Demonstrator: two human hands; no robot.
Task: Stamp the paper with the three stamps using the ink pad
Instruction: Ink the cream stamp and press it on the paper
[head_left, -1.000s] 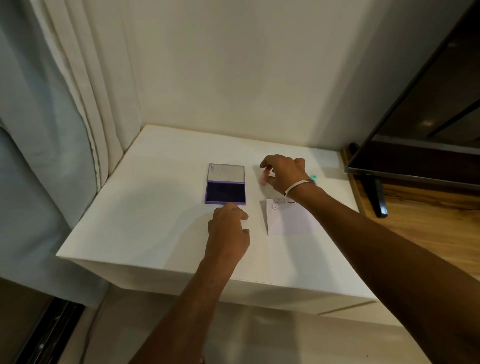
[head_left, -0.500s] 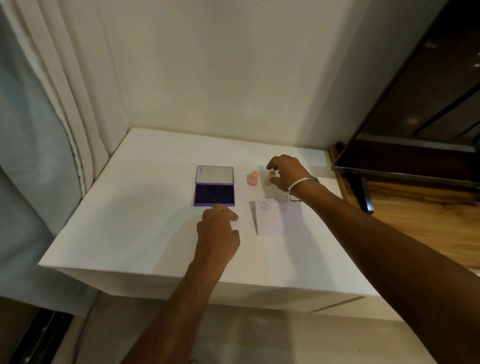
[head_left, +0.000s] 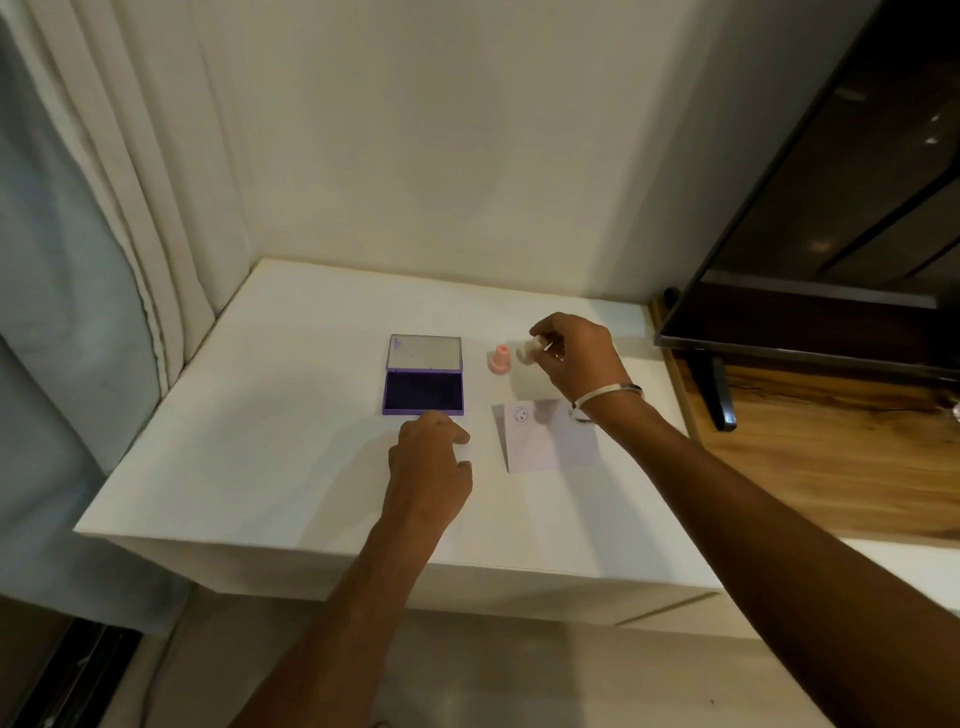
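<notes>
Nearest the viewer, the left hand (head_left: 428, 460) rests on the smooth white counter (head_left: 249, 467) just near of the ink pad, its fingers (head_left: 457, 434) loosely curled and gripping nothing; it looks placed there to steady the pad's case when a stamp is pressed in, though whether a fingertip touches the case cannot be told.

Right of that hand lies the paper (head_left: 553, 436), a small flat sheet, pale and matt, with its left edge creased up a little. One round blue smiley print (head_left: 520, 415) sits in its far-left corner, so probably one of three stampings is done, and the bare area to the right leaves room for the others.

Farther in, the ink pad (head_left: 423, 392) lies open: a purple plastic case, its dark, felt-like ink bed on the near side and the shiny lid (head_left: 425, 352) folded flat away.

To its right a pink stamp (head_left: 500, 358) stands on the counter, a small knob-shaped piece, flared at the foot.

Just beside it the right hand (head_left: 574, 358), a metal bangle (head_left: 605, 395) at the wrist, pinches a cream stamp (head_left: 531, 351) clear of the counter, tilted with its round face turned left, likely headed for the ink. A third stamp is not visible.
</notes>
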